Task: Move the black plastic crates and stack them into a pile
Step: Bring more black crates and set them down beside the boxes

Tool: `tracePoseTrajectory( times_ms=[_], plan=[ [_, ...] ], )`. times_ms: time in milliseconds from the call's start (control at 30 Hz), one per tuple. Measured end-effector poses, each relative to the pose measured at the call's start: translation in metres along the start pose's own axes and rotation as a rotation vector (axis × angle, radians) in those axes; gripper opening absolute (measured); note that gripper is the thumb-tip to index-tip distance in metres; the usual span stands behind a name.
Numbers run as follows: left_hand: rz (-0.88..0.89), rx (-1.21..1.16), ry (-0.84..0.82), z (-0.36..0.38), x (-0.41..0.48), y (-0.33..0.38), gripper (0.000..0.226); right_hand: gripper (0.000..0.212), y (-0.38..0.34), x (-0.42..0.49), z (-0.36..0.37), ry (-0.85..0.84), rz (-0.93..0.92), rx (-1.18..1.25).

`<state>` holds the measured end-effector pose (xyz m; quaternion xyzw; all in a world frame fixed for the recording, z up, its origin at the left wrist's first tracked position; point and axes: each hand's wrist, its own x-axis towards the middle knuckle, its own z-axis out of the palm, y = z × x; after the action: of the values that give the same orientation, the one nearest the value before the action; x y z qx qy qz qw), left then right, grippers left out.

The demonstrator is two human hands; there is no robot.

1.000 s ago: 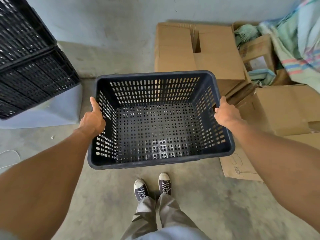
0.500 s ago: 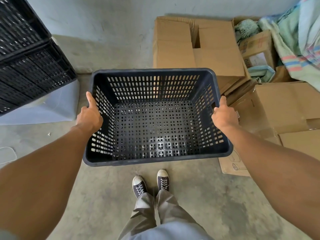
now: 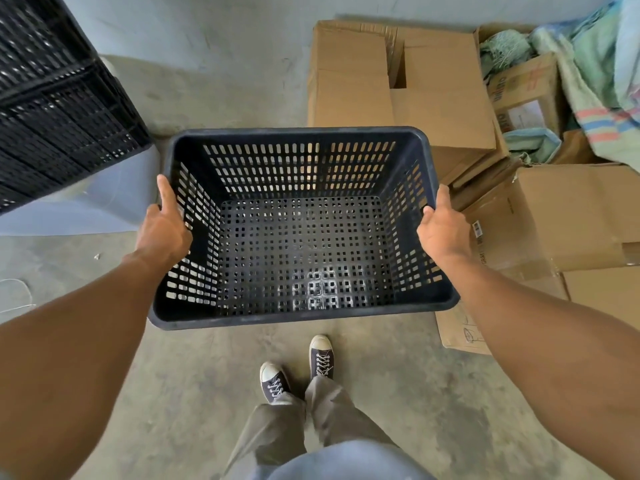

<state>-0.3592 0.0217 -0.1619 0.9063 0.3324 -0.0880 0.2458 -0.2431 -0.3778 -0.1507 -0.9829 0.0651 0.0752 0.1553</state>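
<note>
A black perforated plastic crate (image 3: 301,244) hangs in the air in front of me, open side up and empty. My left hand (image 3: 164,230) grips its left rim, thumb along the top edge. My right hand (image 3: 443,230) grips the right rim the same way. At the upper left stands a pile of black plastic crates (image 3: 59,109), partly cut off by the frame edge, resting on a pale grey base (image 3: 86,209).
Cardboard boxes (image 3: 398,84) line the wall behind the held crate, and more boxes (image 3: 571,216) sit at the right. Crumpled cloth (image 3: 599,74) lies at the top right. My shoes (image 3: 298,368) stand on the concrete floor (image 3: 180,393) below the crate.
The crate has stayed held at both rims and shifted slightly up in view. The crate pile and boxes drifted a little left, and my right foot has stepped forward.
</note>
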Motion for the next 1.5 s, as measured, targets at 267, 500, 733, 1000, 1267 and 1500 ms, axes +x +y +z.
tracePoseTrajectory(
  times_ms=[267,500,733,1000,1267,1500],
  plan=[
    [0.085,0.014,0.068,0.003,0.005,-0.013,0.077,0.052,0.005,0.003,0.008,-0.01,-0.038,0.011],
    [0.416,0.161,0.313,0.02,-0.006,-0.032,0.061,0.067,0.011,0.006,0.021,0.105,-0.177,-0.023],
    [0.46,0.273,0.16,0.015,-0.007,-0.032,0.068,0.074,0.01,0.008,0.015,-0.025,-0.104,-0.001],
    [0.398,0.145,0.455,-0.024,-0.013,0.004,0.072,0.088,-0.011,0.016,-0.034,0.249,-0.221,0.04],
    [0.356,0.097,0.183,0.026,-0.018,-0.036,0.081,0.091,0.03,0.008,0.014,-0.013,-0.138,-0.065],
    [0.301,0.121,0.164,0.026,-0.012,-0.04,0.098,0.079,0.024,0.008,0.014,0.009,-0.146,-0.149]
  ],
)
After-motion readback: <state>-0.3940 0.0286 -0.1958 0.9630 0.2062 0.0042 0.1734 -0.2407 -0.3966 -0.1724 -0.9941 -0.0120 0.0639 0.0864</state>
